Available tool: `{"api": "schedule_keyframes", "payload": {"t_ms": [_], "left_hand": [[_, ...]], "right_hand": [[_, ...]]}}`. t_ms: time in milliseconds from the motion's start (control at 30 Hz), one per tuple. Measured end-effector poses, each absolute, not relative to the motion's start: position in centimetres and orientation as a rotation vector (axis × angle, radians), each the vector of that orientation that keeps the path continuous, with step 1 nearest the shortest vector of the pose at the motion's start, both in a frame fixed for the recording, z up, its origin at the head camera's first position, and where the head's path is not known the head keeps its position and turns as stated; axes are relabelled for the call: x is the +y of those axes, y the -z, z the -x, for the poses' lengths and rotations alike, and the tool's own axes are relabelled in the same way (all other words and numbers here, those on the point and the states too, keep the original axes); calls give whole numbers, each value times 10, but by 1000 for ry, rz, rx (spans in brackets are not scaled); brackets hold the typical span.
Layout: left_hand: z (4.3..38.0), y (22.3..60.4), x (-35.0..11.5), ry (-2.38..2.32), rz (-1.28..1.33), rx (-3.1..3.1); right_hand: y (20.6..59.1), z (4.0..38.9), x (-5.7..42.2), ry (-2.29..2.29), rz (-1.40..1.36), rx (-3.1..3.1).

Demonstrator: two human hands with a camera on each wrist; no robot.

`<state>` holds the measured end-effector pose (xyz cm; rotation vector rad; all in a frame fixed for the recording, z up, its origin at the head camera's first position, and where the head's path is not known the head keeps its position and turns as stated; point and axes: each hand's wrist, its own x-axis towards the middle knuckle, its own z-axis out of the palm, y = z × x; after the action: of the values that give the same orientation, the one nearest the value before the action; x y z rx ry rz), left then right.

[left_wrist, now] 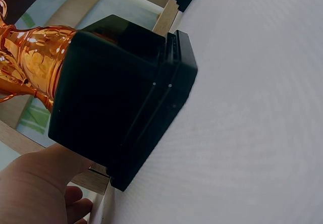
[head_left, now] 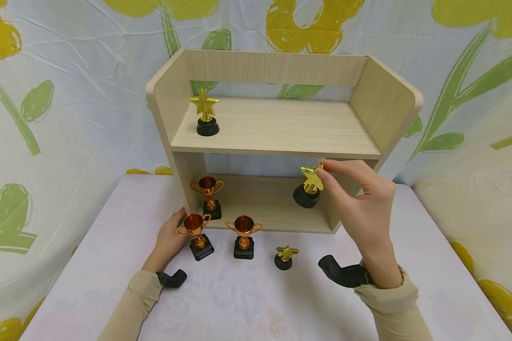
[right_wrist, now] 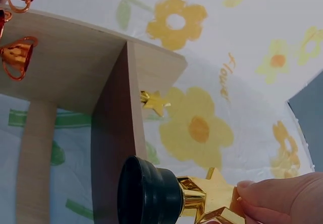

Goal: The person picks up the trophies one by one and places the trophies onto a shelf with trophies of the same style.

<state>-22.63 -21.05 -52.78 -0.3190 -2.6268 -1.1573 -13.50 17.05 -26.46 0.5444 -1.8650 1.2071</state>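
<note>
My right hand (head_left: 364, 208) pinches a gold star trophy (head_left: 312, 180) by a star point, its black round base hanging tilted in front of the lower compartment. In the right wrist view, thumb and finger meet at the edge of the star (right_wrist: 219, 191). My left hand (head_left: 170, 237) grips the left side panel of the wooden shelf (head_left: 277, 125) low down; a copper cup trophy (head_left: 198, 237) partly hides it. That trophy's black base (left_wrist: 116, 93) fills much of the left wrist view. Another star trophy (head_left: 205, 113) stands upright at the upper board's left end.
A copper cup (head_left: 209, 194) stands inside the lower compartment at left. On the table before the shelf are another copper cup (head_left: 244, 237) and a small gold star trophy (head_left: 285, 258). A flower-printed curtain (head_left: 89, 94) hangs behind.
</note>
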Motion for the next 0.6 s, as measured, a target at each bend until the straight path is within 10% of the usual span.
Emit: {"api": "schedule_keyframes", "payload": {"t_ms": [600], "left_hand": [[226, 527, -211, 1162, 310, -2639]], "right_hand": [[258, 135, 161, -1216, -581, -1851]]}}
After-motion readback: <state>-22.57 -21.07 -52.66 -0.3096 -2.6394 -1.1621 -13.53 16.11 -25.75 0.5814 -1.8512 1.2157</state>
